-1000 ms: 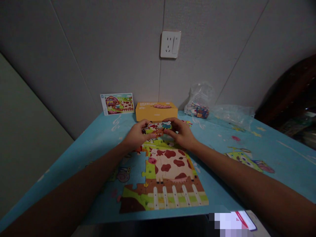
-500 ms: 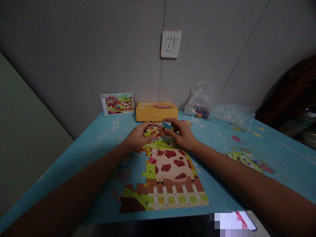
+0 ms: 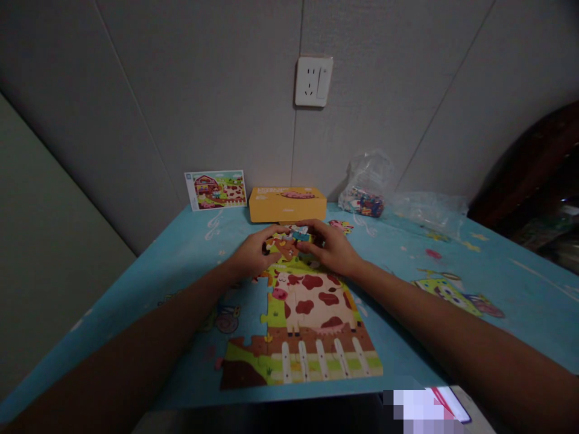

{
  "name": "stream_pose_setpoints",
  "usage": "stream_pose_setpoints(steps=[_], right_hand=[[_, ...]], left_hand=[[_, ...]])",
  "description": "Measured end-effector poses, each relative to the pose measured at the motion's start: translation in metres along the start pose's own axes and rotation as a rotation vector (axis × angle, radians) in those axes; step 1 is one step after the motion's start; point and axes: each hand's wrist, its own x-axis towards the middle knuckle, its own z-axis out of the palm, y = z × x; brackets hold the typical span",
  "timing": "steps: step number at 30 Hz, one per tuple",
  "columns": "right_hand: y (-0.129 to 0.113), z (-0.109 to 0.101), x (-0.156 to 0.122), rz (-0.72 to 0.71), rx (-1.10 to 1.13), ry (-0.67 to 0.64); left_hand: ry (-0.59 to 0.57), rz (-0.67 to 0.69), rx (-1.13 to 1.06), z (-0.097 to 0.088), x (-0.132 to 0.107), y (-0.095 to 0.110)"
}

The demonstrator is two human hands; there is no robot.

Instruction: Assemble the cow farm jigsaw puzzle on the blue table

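Note:
A jigsaw puzzle [image 3: 316, 307] with a spotted cow above a white fence lies partly joined on the blue tablecloth, with a gap at its left side. Beyond its top edge, my left hand [image 3: 253, 252] curls its thumb and fingers around several loose puzzle pieces [image 3: 284, 247], mostly brown and green. Facing it from the right, my right hand [image 3: 333, 246] pinches a blue-and-white puzzle piece [image 3: 300, 234] just over those pieces. Its fingertips are partly hidden behind the piece.
A reference picture card [image 3: 218, 190] leans on the wall at the back left. Next to it stands a yellow box [image 3: 287, 206]. Farther right are a clear bag of pieces [image 3: 365, 191] and a crumpled plastic bag [image 3: 429, 211]. A lit screen [image 3: 447, 404] shows below the table's front edge.
The blue-and-white piece has shifted slightly left and turned in my right hand, closer to my left fingers. The pieces by my left hand look rearranged. The joined puzzle has stayed put.

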Motion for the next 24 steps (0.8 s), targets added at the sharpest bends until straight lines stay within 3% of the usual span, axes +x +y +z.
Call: stream_pose_setpoints(steps=[4, 13, 24], right_hand=[[-0.0023, -0.0011, 0.001, 0.014, 0.005, 0.064], [-0.0001, -0.0001, 0.0003, -0.003, -0.018, -0.018], [-0.0011, -0.0009, -0.0012, -0.026, -0.046, -0.057]], left_hand=[[0.002, -0.045, -0.125, 0.0029, 0.0003, -0.0055], [-0.053, 0.032, 0.139, -0.0004, -0.0047, -0.0013], [-0.057, 0.016, 0.14, 0.0014, -0.005, -0.0017]])
